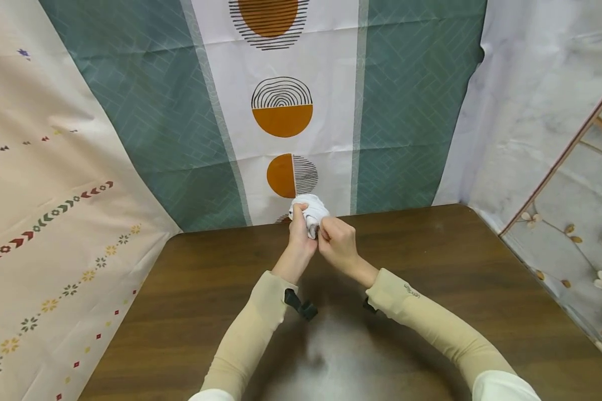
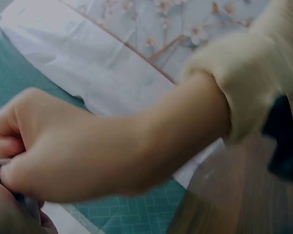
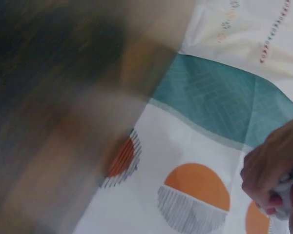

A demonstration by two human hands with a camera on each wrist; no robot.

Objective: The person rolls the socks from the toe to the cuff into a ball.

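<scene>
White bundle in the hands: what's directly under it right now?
The white cloth bundle is gripped by the left hand and right hand, above the wooden table. The tabletop beneath it is hidden by the hands.

The head view looks forward and down over the worktop [image 1: 431,289] at both hands. Each wrist view sits very close, blurred, sharing the patterned backdrop [image 1: 281,111] with it.
</scene>
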